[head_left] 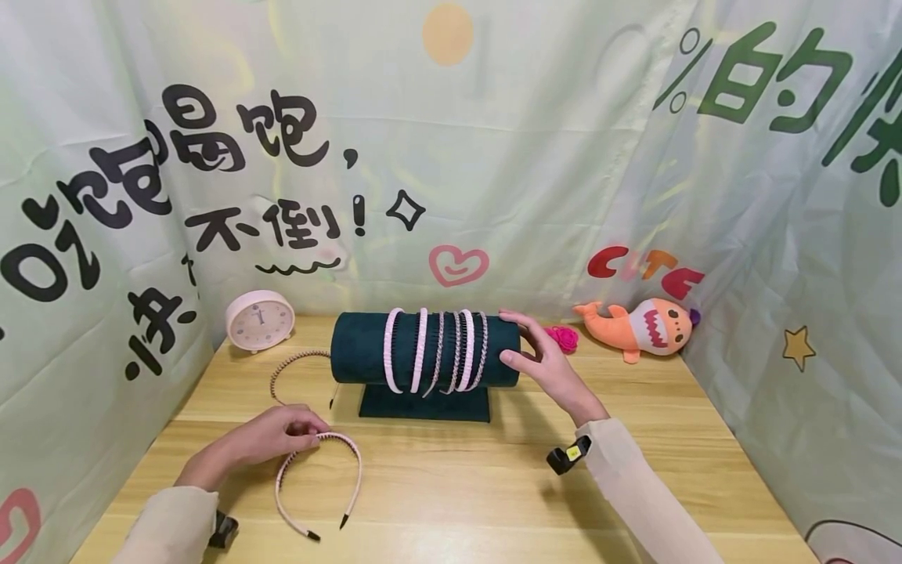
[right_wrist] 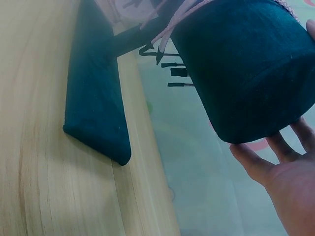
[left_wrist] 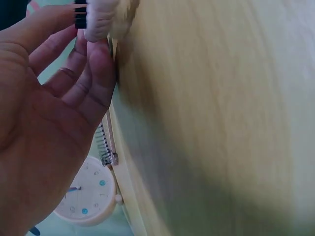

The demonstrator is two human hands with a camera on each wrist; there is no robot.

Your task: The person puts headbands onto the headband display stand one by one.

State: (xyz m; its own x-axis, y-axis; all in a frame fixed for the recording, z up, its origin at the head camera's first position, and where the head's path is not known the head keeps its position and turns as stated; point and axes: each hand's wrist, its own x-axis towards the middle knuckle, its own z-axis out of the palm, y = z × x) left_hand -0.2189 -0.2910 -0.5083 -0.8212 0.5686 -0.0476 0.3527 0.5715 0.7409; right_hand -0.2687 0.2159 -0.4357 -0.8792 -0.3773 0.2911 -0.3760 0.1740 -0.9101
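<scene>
My left hand (head_left: 261,435) pinches a pale pink headband (head_left: 360,464) at the top of its arch; its two dark-tipped ends point toward the front of the table. Up close in the left wrist view, the wrapped pink band (left_wrist: 100,22) with dark teeth sits between thumb and fingers. The right hand (head_left: 548,366) grips the right end of a dark green headband stand (head_left: 361,348), thumb on the front and fingers over the top edge. Fingertips (right_wrist: 241,150) touch the roll's end rim in the right wrist view. Several pink and braided headbands (head_left: 392,352) hang around the roll.
A braided headband (head_left: 273,377) lies on the table left of the stand, partly behind it. Toward the back stand a pink round clock (head_left: 259,321), a bright pink flower (head_left: 564,339) and an orange plush shark (head_left: 634,327). Printed curtains (head_left: 535,157) enclose the wooden table (head_left: 437,493).
</scene>
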